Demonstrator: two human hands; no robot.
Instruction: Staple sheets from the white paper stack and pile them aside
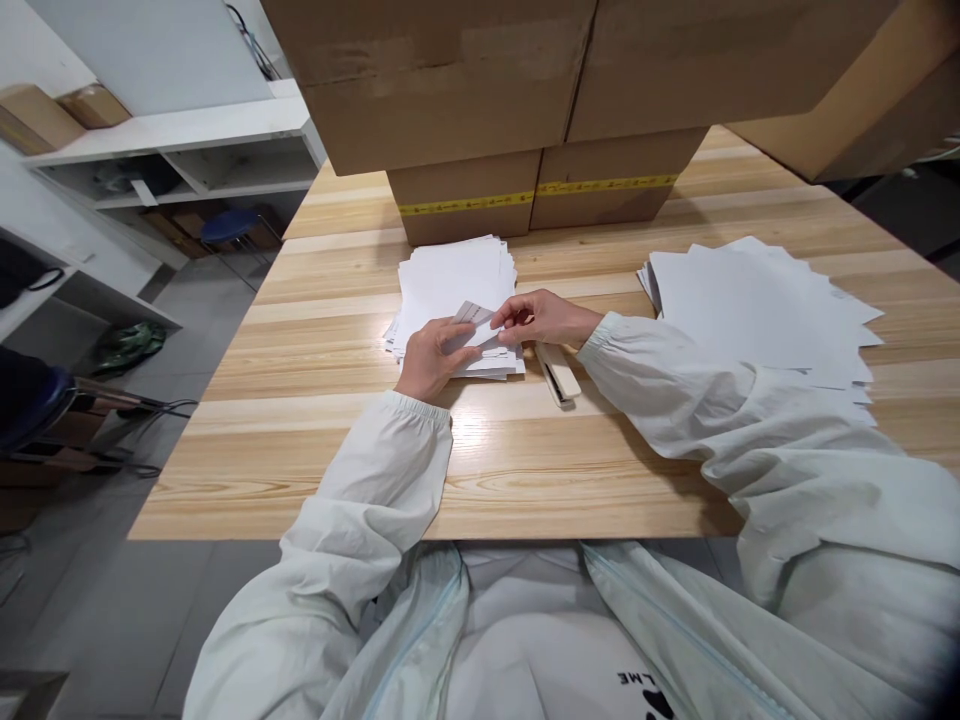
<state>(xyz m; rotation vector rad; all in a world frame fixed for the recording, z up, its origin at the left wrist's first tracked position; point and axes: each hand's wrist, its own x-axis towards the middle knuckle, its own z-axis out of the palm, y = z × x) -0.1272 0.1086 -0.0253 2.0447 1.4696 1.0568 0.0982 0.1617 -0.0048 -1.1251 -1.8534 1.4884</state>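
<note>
Over the front of the left paper stack (454, 275), my left hand (435, 355) pinches some paper sheets (480, 325) whose corner is lifted and shows a little print. My right hand (544, 318) has its thumb and forefinger closed on the right edge of the same sheets. How many sheets are held cannot be made out. A cream stapler (556, 375) lies on the table just below my right wrist. Farther right, a fanned paper pile (757, 310) spreads out beyond my right forearm.
Large cardboard boxes (465, 90) stand stacked at the back of the wooden table (315, 470), two of them with yellow tape. Another cardboard box (862, 90) is at the far right. White shelves (210, 135) and a blue stool (229, 225) stand off to the left.
</note>
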